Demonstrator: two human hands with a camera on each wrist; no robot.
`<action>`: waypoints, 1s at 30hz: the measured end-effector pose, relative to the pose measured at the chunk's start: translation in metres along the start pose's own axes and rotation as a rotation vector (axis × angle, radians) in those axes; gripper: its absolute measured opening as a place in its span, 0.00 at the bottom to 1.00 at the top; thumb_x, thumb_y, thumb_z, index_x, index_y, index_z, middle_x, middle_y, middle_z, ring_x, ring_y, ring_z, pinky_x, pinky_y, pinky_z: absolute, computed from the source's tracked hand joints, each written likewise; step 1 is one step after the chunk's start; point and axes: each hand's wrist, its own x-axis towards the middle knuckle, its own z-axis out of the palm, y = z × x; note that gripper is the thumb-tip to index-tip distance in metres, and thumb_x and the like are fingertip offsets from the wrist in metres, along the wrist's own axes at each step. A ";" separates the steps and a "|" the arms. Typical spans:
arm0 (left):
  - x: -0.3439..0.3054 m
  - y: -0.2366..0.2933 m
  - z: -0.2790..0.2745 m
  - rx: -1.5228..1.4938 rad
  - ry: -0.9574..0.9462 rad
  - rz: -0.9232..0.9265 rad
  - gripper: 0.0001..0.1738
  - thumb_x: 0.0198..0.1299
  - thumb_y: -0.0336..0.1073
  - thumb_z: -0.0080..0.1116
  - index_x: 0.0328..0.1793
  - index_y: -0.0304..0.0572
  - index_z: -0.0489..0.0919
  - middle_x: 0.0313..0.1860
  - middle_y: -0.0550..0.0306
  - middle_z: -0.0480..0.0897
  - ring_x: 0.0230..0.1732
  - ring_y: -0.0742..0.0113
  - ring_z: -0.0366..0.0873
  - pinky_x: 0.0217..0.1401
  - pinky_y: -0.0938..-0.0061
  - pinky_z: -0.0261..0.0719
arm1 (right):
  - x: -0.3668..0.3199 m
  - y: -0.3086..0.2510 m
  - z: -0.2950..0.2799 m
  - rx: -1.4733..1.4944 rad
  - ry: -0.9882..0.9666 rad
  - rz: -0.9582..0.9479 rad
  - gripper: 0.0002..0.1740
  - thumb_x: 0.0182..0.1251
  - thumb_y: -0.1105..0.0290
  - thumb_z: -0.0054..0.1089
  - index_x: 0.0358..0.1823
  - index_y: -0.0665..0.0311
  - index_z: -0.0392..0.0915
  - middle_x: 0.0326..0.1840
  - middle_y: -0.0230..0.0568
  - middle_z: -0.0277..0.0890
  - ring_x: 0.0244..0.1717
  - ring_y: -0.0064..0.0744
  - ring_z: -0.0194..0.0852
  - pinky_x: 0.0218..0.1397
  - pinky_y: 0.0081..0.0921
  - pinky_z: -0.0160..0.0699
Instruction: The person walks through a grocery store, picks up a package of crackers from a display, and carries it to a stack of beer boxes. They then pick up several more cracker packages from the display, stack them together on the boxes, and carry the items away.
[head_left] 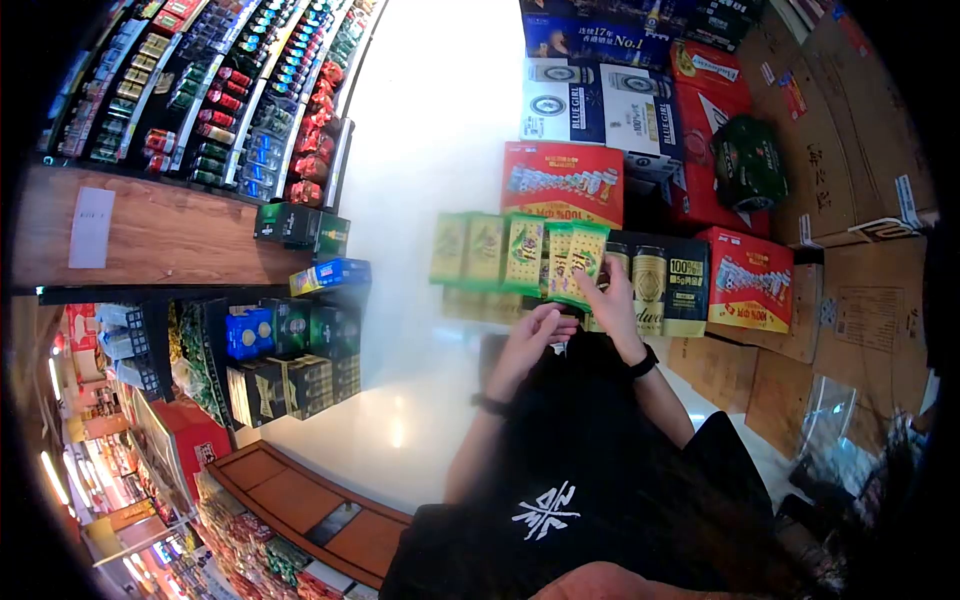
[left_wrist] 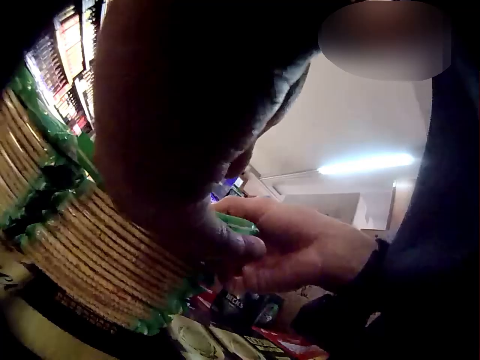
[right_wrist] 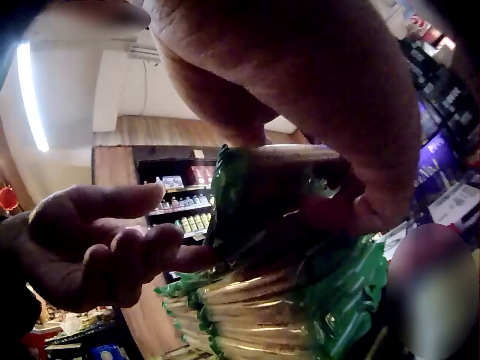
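Several green-edged packs of crackers (head_left: 484, 250) lie in a row on the boxes in front of me. At the right end of that row, my right hand (head_left: 612, 308) pinches one cracker pack (head_left: 578, 262) between thumb and fingers, the pack tilted against its neighbours. My left hand (head_left: 535, 345) is just below the row, fingers loosely extended. In the right wrist view the left hand (right_wrist: 112, 247) has its fingertips right at the green wrapper, gripping nothing. Stacked crackers (left_wrist: 105, 255) show edge-on through their wrapping in the left wrist view.
A black and gold beer case (head_left: 685, 285) stands beside the packs. Red cases (head_left: 565, 180) and white-and-blue cases (head_left: 640, 115) are stacked behind. Brown cartons (head_left: 870, 300) line the right side. Shelves of cans (head_left: 215, 110) and a wooden counter (head_left: 150, 230) are at left.
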 end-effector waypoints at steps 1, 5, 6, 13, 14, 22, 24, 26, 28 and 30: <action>0.000 0.001 0.000 0.003 0.000 0.010 0.24 0.75 0.43 0.46 0.67 0.31 0.67 0.51 0.44 0.83 0.49 0.65 0.82 0.54 0.72 0.80 | 0.000 -0.001 0.000 0.017 -0.016 0.027 0.26 0.63 0.60 0.67 0.53 0.72 0.71 0.46 0.49 0.81 0.43 0.33 0.80 0.47 0.31 0.78; -0.004 0.002 0.001 0.051 0.053 0.031 0.25 0.75 0.41 0.46 0.69 0.30 0.65 0.51 0.43 0.82 0.49 0.63 0.82 0.55 0.72 0.80 | -0.001 0.000 -0.005 0.069 -0.085 0.143 0.26 0.64 0.61 0.66 0.55 0.72 0.69 0.47 0.49 0.80 0.45 0.31 0.80 0.49 0.29 0.78; -0.006 0.004 0.001 0.066 0.062 0.032 0.25 0.75 0.41 0.46 0.69 0.29 0.64 0.52 0.42 0.82 0.50 0.63 0.82 0.55 0.72 0.80 | 0.000 0.001 -0.005 0.081 -0.105 0.170 0.27 0.64 0.61 0.66 0.56 0.72 0.68 0.48 0.49 0.80 0.46 0.31 0.80 0.49 0.28 0.77; -0.012 0.012 0.000 0.091 0.091 0.023 0.25 0.75 0.40 0.46 0.69 0.29 0.64 0.52 0.41 0.82 0.50 0.62 0.82 0.55 0.72 0.80 | -0.001 0.011 -0.002 0.187 -0.071 0.150 0.25 0.64 0.65 0.66 0.55 0.72 0.68 0.48 0.47 0.79 0.47 0.29 0.79 0.50 0.27 0.78; -0.012 0.014 0.000 0.083 0.096 0.022 0.24 0.75 0.40 0.46 0.69 0.30 0.64 0.51 0.42 0.82 0.50 0.62 0.82 0.55 0.72 0.80 | 0.000 0.012 -0.003 0.177 -0.075 0.155 0.24 0.64 0.65 0.66 0.54 0.72 0.68 0.48 0.47 0.79 0.47 0.29 0.78 0.50 0.27 0.78; -0.014 0.012 -0.009 0.132 0.052 0.034 0.21 0.74 0.40 0.47 0.65 0.34 0.69 0.49 0.46 0.83 0.49 0.64 0.82 0.55 0.73 0.81 | 0.002 0.011 0.001 0.238 -0.094 0.155 0.22 0.64 0.67 0.65 0.53 0.72 0.68 0.47 0.44 0.77 0.48 0.26 0.76 0.50 0.26 0.78; -0.018 0.014 -0.010 0.132 0.046 0.027 0.20 0.75 0.40 0.47 0.65 0.34 0.70 0.51 0.46 0.82 0.49 0.64 0.82 0.54 0.73 0.81 | -0.001 -0.002 0.001 0.291 -0.093 0.160 0.21 0.64 0.70 0.64 0.53 0.72 0.68 0.48 0.43 0.77 0.48 0.26 0.76 0.51 0.26 0.78; -0.022 0.013 -0.013 0.080 0.026 0.037 0.20 0.74 0.40 0.47 0.64 0.34 0.71 0.52 0.46 0.82 0.49 0.64 0.82 0.54 0.73 0.80 | -0.004 -0.013 0.000 0.346 -0.108 0.141 0.21 0.65 0.72 0.63 0.56 0.71 0.68 0.49 0.43 0.76 0.48 0.27 0.76 0.52 0.26 0.78; -0.027 0.009 -0.022 -0.022 -0.005 0.071 0.21 0.74 0.41 0.48 0.64 0.34 0.71 0.52 0.47 0.81 0.50 0.63 0.82 0.54 0.73 0.80 | -0.011 -0.027 0.001 0.376 -0.159 0.111 0.22 0.66 0.73 0.62 0.58 0.71 0.68 0.51 0.41 0.76 0.49 0.25 0.75 0.53 0.25 0.76; -0.034 0.012 -0.039 -0.018 0.064 0.150 0.22 0.73 0.42 0.50 0.65 0.34 0.71 0.53 0.47 0.81 0.50 0.63 0.81 0.53 0.72 0.80 | -0.028 -0.040 0.002 0.381 -0.245 0.078 0.22 0.68 0.75 0.59 0.61 0.71 0.68 0.53 0.37 0.75 0.50 0.22 0.74 0.55 0.22 0.74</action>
